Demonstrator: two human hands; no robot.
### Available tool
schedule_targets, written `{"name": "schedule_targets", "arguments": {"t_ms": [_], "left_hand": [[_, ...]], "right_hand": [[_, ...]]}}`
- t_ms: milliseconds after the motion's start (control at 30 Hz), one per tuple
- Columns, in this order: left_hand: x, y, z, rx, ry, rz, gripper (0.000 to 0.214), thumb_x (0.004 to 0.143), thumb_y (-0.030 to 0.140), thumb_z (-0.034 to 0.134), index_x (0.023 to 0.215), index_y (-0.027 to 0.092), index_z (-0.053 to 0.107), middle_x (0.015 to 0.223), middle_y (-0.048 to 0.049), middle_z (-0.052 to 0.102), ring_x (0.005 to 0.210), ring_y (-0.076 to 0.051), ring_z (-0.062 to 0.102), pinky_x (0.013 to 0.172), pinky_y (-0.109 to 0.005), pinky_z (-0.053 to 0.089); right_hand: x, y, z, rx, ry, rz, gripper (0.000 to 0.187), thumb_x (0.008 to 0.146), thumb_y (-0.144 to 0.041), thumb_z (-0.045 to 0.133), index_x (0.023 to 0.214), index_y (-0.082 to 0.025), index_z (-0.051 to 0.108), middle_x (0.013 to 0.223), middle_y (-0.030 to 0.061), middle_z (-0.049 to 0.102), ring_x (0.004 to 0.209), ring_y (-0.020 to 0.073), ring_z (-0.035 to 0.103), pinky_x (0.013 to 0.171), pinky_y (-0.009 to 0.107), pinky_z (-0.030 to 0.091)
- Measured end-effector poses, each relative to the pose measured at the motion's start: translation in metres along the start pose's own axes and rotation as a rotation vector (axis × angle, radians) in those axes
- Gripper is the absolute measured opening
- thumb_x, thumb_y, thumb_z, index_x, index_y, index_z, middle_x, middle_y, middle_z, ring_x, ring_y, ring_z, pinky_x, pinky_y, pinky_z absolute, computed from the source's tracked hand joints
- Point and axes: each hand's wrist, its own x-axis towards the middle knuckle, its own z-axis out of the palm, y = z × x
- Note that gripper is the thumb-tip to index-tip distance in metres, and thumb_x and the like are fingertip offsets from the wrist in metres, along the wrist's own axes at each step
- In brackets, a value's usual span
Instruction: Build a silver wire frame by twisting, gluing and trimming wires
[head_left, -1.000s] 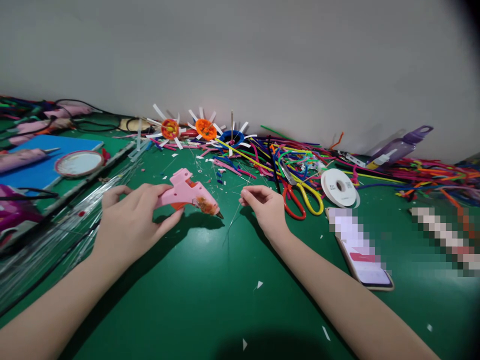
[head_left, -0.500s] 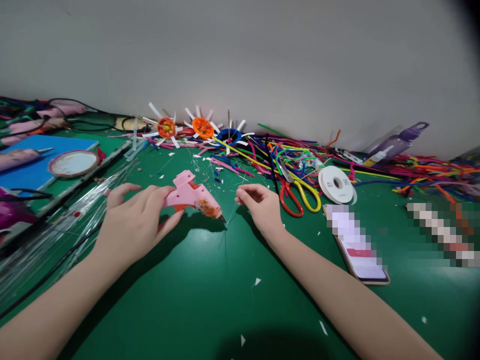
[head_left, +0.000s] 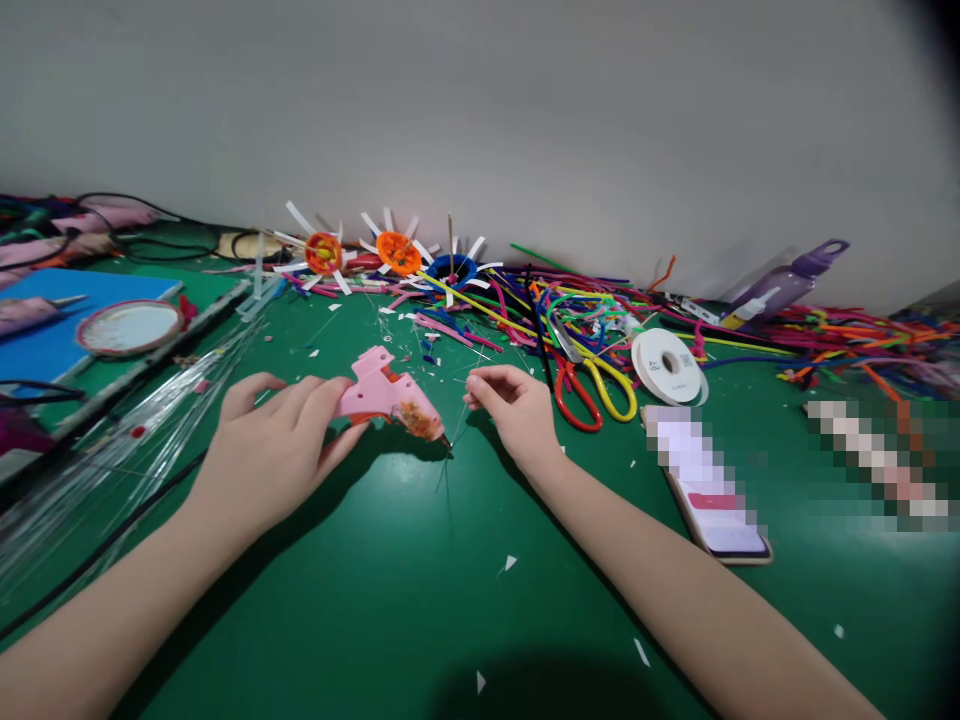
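Note:
My left hand (head_left: 274, 435) is closed around the handle of a pink hot glue gun (head_left: 375, 388), whose front is smeared with brownish residue. Its dark nozzle points down and right, close to the green tabletop (head_left: 360, 620). Thumb and fingertips of my right hand (head_left: 517, 410) pinch a thin, stiff strand (head_left: 460, 430) that looks like fine wire. The strand's lower end meets the nozzle tip or lies just beside it; I cannot tell which.
Red-and-yellow-handled scissors (head_left: 592, 385), a white ribbon spool (head_left: 670, 368) and a phone (head_left: 709, 485) lie to the right. Colourful pipe cleaners (head_left: 847, 325) and a purple bottle (head_left: 784, 283) line the wall. Clear plastic strips (head_left: 150, 430), a blue board (head_left: 45, 345) and spoked flower shapes (head_left: 397, 253) are leftward.
The view has shifted slightly, so the background sits a little further left. Both hands keep their grips, with the strand still at the glue gun's nozzle.

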Motion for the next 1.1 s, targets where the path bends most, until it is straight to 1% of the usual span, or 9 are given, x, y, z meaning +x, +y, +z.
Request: {"name": "schedule_targets", "arguments": {"t_ms": [533, 733, 1100], "left_hand": [[-0.0006, 0.0011, 0.0002, 0.041, -0.023, 0.022, 0.029, 0.087, 0.037, 0.048, 0.103, 0.014, 0.053, 0.089, -0.0115, 0.068, 0.073, -0.024, 0.062, 0.082, -0.041, 0.036], [-0.0004, 0.0025, -0.0001, 0.020, -0.031, 0.019, 0.028, 0.088, 0.037, 0.047, 0.103, 0.014, 0.053, 0.088, -0.0107, 0.068, 0.072, -0.023, 0.063, 0.082, -0.042, 0.036], [-0.0012, 0.0023, -0.0006, 0.038, -0.017, 0.037, 0.028, 0.088, 0.035, 0.048, 0.103, 0.012, 0.054, 0.086, -0.0092, 0.067, 0.071, -0.022, 0.062, 0.078, -0.040, 0.036]], "right_hand": [[0.0000, 0.0002, 0.0003, -0.004, -0.002, 0.004, 0.021, 0.072, -0.037, 0.068, 0.083, -0.020, 0.066, 0.072, 0.0018, 0.068, 0.064, 0.0148, 0.066, 0.064, 0.031, 0.057], [-0.0005, -0.0005, 0.0004, 0.005, -0.002, -0.001, 0.020, 0.073, -0.037, 0.068, 0.083, -0.019, 0.067, 0.072, 0.0020, 0.067, 0.064, 0.0149, 0.066, 0.063, 0.031, 0.056], [-0.0001, 0.0000, 0.0000, 0.010, 0.000, -0.005, 0.020, 0.073, -0.036, 0.068, 0.083, -0.019, 0.067, 0.071, 0.0019, 0.068, 0.064, 0.0144, 0.066, 0.063, 0.030, 0.055]]}}
